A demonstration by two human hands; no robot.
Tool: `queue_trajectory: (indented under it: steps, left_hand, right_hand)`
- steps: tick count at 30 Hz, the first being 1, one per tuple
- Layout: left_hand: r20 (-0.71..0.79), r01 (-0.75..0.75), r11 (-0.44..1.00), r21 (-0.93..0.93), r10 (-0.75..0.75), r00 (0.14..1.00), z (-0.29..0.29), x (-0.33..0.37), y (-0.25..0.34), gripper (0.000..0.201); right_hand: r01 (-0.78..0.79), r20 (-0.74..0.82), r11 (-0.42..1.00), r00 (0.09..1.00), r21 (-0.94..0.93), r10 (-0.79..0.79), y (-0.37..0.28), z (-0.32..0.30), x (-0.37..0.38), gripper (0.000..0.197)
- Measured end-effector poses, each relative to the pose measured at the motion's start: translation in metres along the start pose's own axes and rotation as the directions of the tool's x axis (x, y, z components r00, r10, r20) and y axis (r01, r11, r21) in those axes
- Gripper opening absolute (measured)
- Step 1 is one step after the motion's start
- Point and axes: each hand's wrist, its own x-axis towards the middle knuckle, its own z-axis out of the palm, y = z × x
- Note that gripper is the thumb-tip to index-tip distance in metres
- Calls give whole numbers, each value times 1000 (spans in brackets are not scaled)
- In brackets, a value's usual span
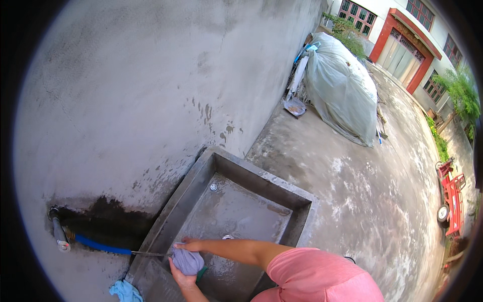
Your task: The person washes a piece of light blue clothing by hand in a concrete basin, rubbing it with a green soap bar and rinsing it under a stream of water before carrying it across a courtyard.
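I wore a pink cloth shirt (329, 279), which was of one plain colour and had some light creases. Its short, loose pink sleeve (288, 262) left my right forearm (234, 247) uncovered. My right hand (190, 245) and my left hand (182, 277) were also bare.

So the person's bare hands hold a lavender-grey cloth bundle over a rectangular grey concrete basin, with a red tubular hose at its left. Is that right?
Not quite: the head view shows that the tubular hose is blue, not red. The left hand and right hand do hold the lavender-grey cloth bundle over the rectangular grey concrete basin.
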Motion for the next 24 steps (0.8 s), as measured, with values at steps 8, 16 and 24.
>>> queue_trajectory:
  steps: [8, 16, 24]
  left_hand:
    - [-421, 276, 960, 35, -236, 876, -41, 10, 7, 62]
    - [61, -68, 994, 89, 63, 996, -29, 17, -7, 59]
    - [-29, -125, 977, 171, 132, 991, -31, 19, 6, 57]
  right_hand:
    - [613, 96, 694, 771, -377, -629, -42, 18, -13, 49]
    - [775, 223, 110, 309, -622, -924, -29, 61, -103, 37]
    - [243, -221, 912, 920, -331, -325, -35, 20, -10, 46]
